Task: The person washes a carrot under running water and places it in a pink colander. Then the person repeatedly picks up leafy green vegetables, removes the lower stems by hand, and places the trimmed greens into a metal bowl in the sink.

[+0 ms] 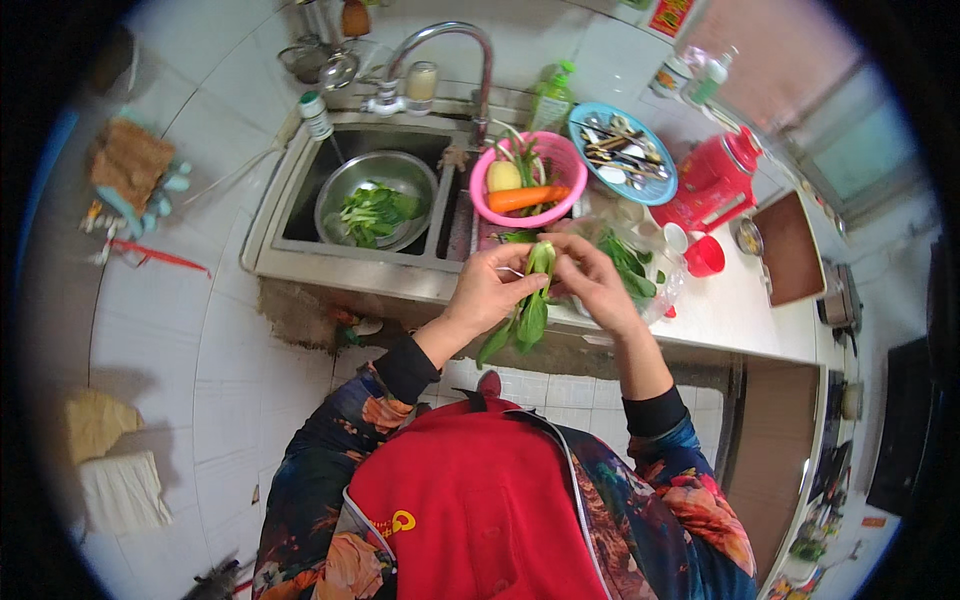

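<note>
My left hand [491,292] grips a head of leafy green vegetable [534,307], its pale base up and its leaves hanging down over the counter's front edge. Against the base from the right are the fingers of my right hand [596,281]; whether they grip it I cannot tell. In the left sink basin, a steel bowl [421,225] holds separate green leaves [375,214]. Behind my hands, a pink plastic basket [480,184] holds a carrot [527,199], a pale peeled vegetable [504,177] and green stalks. More leafy greens [626,262] lie on a clear plastic bag to the right.
The double sink [352,270] has a curved faucet [450,28]. Right of the basket are a blue basket of cutlery [666,191], a red thermos flask [712,176], a red cup [705,256] and a white cup [675,238]. A green pump bottle [553,97] stands behind.
</note>
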### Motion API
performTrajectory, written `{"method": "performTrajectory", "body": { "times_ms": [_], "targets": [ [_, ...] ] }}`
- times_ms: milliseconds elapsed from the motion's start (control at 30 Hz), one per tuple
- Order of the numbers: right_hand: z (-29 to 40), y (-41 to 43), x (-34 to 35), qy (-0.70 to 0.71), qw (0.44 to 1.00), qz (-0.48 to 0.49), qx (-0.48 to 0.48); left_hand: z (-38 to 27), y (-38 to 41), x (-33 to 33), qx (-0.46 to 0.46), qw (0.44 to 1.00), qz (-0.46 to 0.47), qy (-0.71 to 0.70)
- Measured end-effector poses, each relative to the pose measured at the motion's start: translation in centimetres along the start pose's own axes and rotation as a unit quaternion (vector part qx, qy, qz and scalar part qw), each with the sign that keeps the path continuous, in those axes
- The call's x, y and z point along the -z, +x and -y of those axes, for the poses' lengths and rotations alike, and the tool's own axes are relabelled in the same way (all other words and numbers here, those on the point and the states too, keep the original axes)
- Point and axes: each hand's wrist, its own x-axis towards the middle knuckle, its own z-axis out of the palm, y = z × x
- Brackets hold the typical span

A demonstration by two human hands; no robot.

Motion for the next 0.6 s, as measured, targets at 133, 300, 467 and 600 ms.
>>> {"method": "performTrajectory", "body": {
  "times_ms": [133, 300, 467, 600],
  "targets": [
    [-0.5, 2.6, -3.9, -0.142, 0.990, 0.017, 0.005, -1.7, -2.3, 3.3, 0.025, 0.995, -0.036, 0.092],
    [-1.7, 4.6, -7.0, -0.263, 0.960, 0.051, 0.081, -1.3, -4.7, 5.9, -0.136, 0.851, -0.110, 0.496],
    [-1.1, 5.2, -9.5, -0.312, 0.946, 0.079, 0.049, -1.4, -6.8, 6.8, -0.068, 0.831, -0.111, 0.541],
    [-2.2, 5.4, -9.2, -0.063, 0.986, 0.117, -0.103, -2.6, -7.7, 8.9, -0.168, 0.893, -0.001, 0.417]
  ]
}}
